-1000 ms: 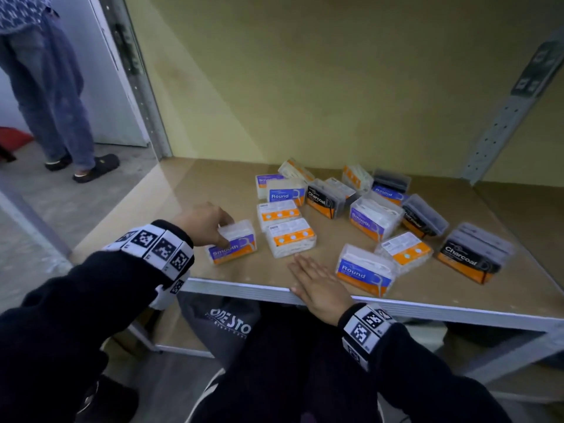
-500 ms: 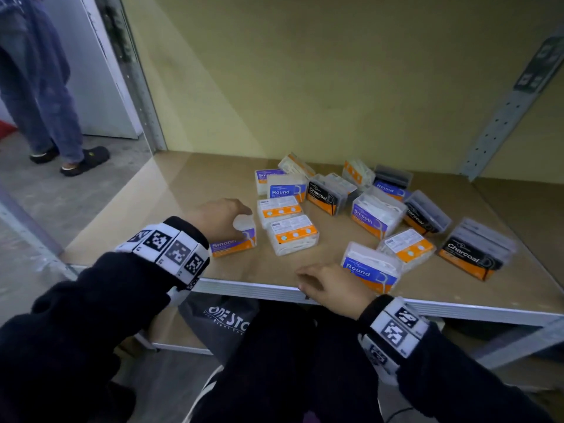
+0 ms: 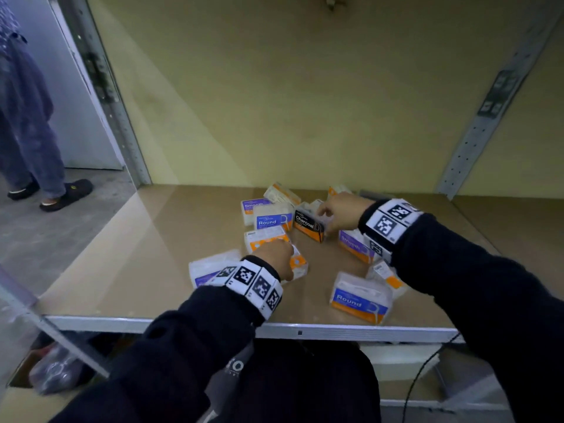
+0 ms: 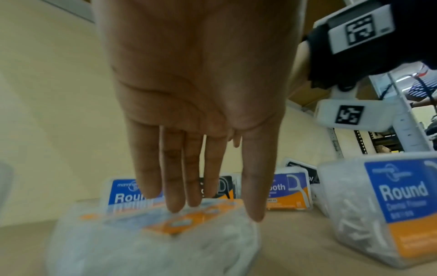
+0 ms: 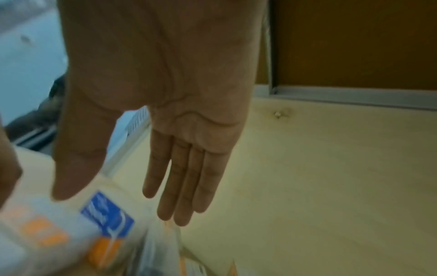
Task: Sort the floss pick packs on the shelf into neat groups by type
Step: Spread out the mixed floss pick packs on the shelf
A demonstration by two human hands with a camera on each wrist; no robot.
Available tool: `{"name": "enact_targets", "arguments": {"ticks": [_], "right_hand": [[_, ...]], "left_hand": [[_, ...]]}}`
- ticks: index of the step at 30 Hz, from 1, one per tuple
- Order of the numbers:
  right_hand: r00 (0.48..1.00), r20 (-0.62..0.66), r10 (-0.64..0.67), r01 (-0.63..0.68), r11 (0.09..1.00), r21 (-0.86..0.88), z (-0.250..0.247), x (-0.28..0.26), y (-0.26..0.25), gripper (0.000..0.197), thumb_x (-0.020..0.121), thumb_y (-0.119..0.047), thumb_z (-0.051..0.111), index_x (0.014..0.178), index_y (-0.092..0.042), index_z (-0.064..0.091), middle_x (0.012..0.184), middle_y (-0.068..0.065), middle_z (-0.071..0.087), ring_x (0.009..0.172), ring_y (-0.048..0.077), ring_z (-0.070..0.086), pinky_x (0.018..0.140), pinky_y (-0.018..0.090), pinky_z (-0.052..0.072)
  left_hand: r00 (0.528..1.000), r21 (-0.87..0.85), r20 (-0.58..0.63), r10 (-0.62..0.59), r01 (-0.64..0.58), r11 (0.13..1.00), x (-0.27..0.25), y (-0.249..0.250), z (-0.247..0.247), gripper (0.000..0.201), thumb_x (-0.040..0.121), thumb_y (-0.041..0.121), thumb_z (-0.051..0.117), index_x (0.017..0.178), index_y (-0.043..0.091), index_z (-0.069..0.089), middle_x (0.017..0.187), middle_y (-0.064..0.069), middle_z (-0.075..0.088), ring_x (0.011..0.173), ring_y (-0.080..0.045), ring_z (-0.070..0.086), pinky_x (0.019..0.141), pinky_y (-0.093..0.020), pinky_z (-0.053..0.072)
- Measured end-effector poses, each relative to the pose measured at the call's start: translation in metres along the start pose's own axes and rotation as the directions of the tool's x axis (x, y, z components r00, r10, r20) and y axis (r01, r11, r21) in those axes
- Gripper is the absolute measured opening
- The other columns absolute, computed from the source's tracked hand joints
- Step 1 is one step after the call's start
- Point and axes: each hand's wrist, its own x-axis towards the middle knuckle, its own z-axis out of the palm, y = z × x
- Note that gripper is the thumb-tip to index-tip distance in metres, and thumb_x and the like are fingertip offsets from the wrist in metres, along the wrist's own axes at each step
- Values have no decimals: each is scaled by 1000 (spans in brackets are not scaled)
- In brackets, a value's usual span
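Several floss pick packs lie scattered on the shelf board [image 3: 152, 239]. My left hand [image 3: 282, 256] lies with straight fingers [image 4: 175, 196] on a white pack with an orange label [image 3: 300, 264] near the middle. A purple Smooth pack [image 3: 210, 268] sits free just left of that wrist. My right hand [image 3: 328, 213] reaches to the back, open, over the black Charcoal pack [image 3: 308, 225]; its straight fingers [image 5: 179, 186] hold nothing. Blue Round packs lie at the front right [image 3: 360, 297] and at the back [image 3: 271, 218].
The shelf's metal front edge [image 3: 305, 331] runs below my arms. A yellow back wall [image 3: 290, 102] closes the bay, and a perforated upright [image 3: 488, 117] stands at the right. A person [image 3: 27, 132] stands on the floor to the left. More Smooth packs [image 3: 355, 245] lie under my right wrist.
My left hand let go of the Smooth pack and moved right onto the white and orange pack. My right hand left the shelf's front edge and reached back over the Charcoal pack.
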Motion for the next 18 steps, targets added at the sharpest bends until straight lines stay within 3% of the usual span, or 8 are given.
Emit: {"name": "enact_targets", "arguments": {"ticks": [3,5,8,10,12,14,16,18], "right_hand": [[995,68,75,-72,996,-46,7,36,5,54,81,-27,69,128,-4,55,123,15,62,111,30,59,92,36,50],[990,95,101,-98,995,-37,13,53,4,52,84,-25,66,127,0,52,108,13,59,93,25,56,73,30,47],[985,116,130,-132,991,6,19,71,0,36,87,-19,63,116,0,54,86,10,53,62,18,44,48,23,31],[982,110,151,-148,988,-31,19,75,-4,20,88,-16,62,98,1,57,66,4,41,53,13,35,45,21,26],[985,112,131,-129,991,-32,18,77,-6,24,89,-13,60,110,-1,58,62,2,36,55,16,37,46,20,27],[987,96,129,-129,992,-14,20,82,-2,33,88,-20,61,116,-2,57,69,5,46,64,21,48,55,25,43],[983,83,161,-156,985,-67,21,81,2,23,85,-31,64,97,-12,58,70,2,50,63,17,51,60,32,52],[979,117,164,-162,986,-27,20,74,5,31,84,-23,67,67,-15,42,62,0,37,53,12,37,47,25,36]], "left_hand": [[999,8,-8,-35,35,999,9,3,5,57,85,18,64,135,4,41,138,-14,39,126,-29,46,101,-36,43],[998,11,-23,-54,54,998,13,2,8,66,83,16,67,139,5,34,139,-14,36,129,-29,41,105,-38,43],[998,69,-29,-59,61,996,17,4,8,68,82,15,68,139,2,32,138,-16,36,129,-29,40,104,-38,43],[999,130,-16,-36,38,991,17,5,4,63,84,17,67,136,0,36,135,-18,39,125,-30,44,101,-37,44],[1000,182,4,3,-4,983,17,4,-1,53,86,18,63,131,-1,42,133,-19,44,122,-30,49,98,-35,45],[999,194,32,39,-45,980,15,2,-5,42,90,15,58,127,-1,47,131,-19,50,120,-31,52,96,-35,46],[996,199,61,71,-82,977,14,0,-8,38,91,14,57,125,-1,50,130,-19,53,119,-32,54,95,-35,47],[989,178,101,104,-121,977,12,-1,-12,42,91,19,58,126,-2,51,129,-20,55,120,-32,54,97,-36,46]]}}
